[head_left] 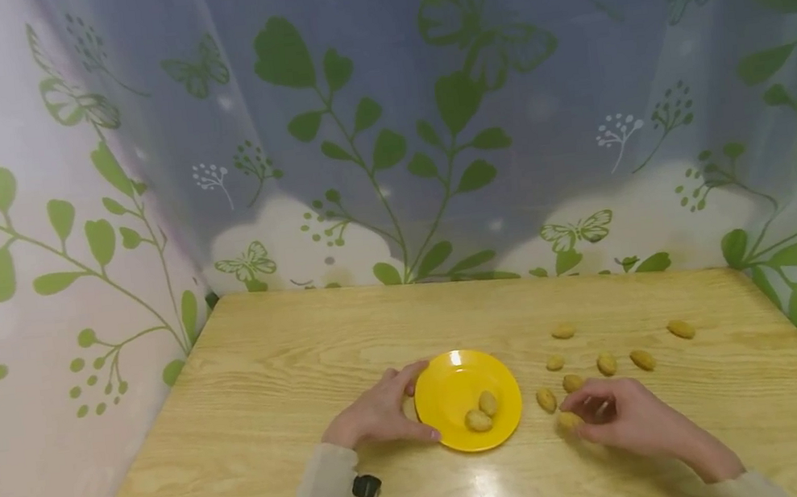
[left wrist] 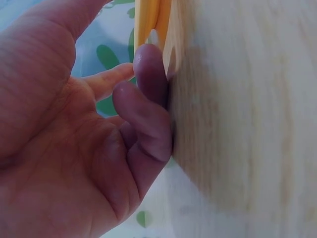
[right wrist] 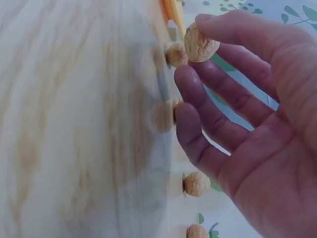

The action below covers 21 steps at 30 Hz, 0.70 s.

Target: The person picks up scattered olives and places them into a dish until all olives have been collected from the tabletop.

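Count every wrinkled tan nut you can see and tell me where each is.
10: two nuts on the yellow plate, one held in the right hand, seven on the table right of the plate. That hand may hide more.

Glossy plastic-looking plate (head_left: pixel 434 390), wrinkled matt nuts (head_left: pixel 642 360), wood-grained table (head_left: pixel 272 359).

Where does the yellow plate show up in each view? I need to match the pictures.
Head: the yellow plate is in the lower half, just right of centre, with the left hand at its left rim.
Left wrist: top edge, near the middle, seen side-on and cut off.
Right wrist: top edge, near the middle, a small sliver.
Shared landmark: the wood-grain table.
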### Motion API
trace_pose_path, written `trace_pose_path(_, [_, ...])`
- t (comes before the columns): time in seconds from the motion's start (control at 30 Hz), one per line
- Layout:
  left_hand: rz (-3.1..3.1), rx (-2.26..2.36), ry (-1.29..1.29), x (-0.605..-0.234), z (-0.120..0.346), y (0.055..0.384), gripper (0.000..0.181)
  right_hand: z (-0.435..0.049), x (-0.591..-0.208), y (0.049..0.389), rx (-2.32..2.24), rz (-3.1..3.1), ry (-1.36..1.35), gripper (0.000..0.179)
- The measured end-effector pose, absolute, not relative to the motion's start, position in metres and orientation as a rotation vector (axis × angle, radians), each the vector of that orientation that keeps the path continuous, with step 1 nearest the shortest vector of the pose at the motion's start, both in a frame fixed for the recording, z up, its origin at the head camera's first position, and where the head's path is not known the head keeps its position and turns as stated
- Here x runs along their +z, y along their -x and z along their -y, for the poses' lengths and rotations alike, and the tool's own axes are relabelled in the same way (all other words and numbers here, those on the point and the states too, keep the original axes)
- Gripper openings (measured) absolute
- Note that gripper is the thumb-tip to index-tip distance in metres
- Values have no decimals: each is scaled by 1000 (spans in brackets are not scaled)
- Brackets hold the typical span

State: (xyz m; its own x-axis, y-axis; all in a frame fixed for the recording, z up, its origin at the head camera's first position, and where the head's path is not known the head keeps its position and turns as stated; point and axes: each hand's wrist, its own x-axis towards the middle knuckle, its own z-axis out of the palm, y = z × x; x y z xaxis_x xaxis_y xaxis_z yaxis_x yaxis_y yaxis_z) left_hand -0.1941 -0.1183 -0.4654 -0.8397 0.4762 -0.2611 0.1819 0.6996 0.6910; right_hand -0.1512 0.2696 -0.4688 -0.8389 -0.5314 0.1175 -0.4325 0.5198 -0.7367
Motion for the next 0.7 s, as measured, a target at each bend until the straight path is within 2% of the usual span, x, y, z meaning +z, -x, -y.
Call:
trace_pose_path(0.27, [-2522,904,-570,-466,119,192,106,-262,-464,153,-1322,-2649,863,20])
trace_pose_path(0.7, [-2509,962,-602,-460,119,194,95,-244,-459,159,-1336,-2725,832,19])
